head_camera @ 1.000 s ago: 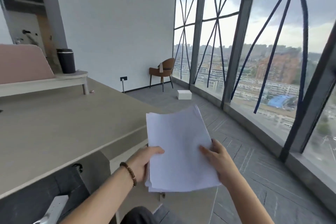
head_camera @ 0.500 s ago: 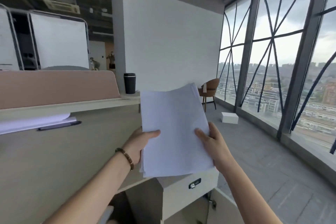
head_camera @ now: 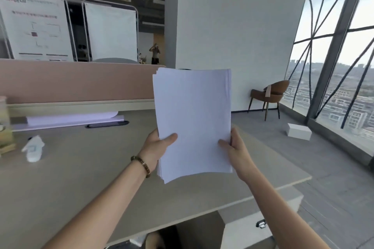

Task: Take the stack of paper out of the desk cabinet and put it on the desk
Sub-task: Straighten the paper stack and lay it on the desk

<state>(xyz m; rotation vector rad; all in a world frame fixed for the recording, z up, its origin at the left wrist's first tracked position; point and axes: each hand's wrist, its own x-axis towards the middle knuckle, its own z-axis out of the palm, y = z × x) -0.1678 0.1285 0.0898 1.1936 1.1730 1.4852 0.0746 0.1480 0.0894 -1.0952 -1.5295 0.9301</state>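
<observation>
At nine o'clock, a pale container point(head_camera: 5, 125) is being cut off by the frame edge, and a small white crumpled object point(head_camera: 34, 150) is lying on the desk point(head_camera: 81, 178) beside it. Further back, at ten o'clock, flat white sheets point(head_camera: 70, 119) are resting against the pink divider point(head_camera: 77, 81). At the centre, the stack of paper point(head_camera: 193, 123) is being held upright above the desk, not touching it. Its lower left edge is being gripped by the left hand point(head_camera: 156, 148), a beaded bracelet point(head_camera: 141, 165) being worn on that wrist; its lower right edge is being pinched by the right hand point(head_camera: 235, 150). The wall behind is being partly hidden by the sheets. At five o'clock, the desk cabinet point(head_camera: 261, 220) is showing under the desk edge. At three o'clock, a brown chair point(head_camera: 270, 95) and a white box point(head_camera: 298, 131) are sitting on the floor by the windows.
</observation>
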